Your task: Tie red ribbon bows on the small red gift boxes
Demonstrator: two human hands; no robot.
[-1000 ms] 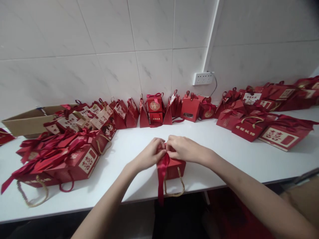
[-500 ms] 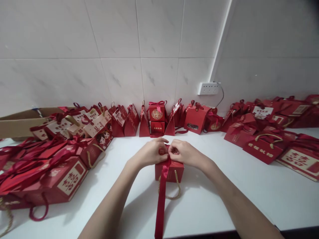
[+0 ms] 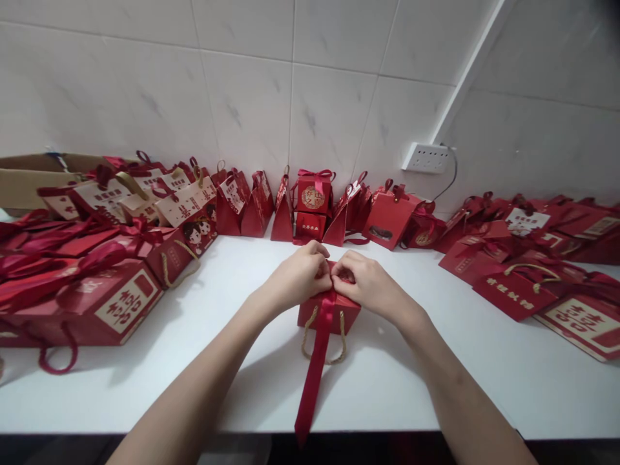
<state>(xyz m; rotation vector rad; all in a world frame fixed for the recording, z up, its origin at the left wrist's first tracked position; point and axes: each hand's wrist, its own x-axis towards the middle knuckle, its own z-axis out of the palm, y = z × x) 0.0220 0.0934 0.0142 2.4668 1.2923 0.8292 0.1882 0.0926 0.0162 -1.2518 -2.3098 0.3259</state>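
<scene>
A small red gift box (image 3: 329,314) with a gold rope handle stands on the white table (image 3: 397,387) in front of me. My left hand (image 3: 300,274) and my right hand (image 3: 371,284) meet on top of it, both with fingers pinched on a red ribbon (image 3: 314,368). One long tail of the ribbon hangs down the box's front and over the table's near edge. The top of the box is hidden under my fingers.
Piles of red gift bags and boxes line the wall: flat ones at the left (image 3: 97,271), small upright ones at the back (image 3: 314,200), more at the right (image 3: 533,271). A cardboard box (image 3: 24,181) sits far left. A wall socket (image 3: 426,157) with a cable is at the back right.
The view has tilted and shifted, so the box sits farther from the table's edge in the picture. My hands stay pinched on the ribbon on top of the box.
</scene>
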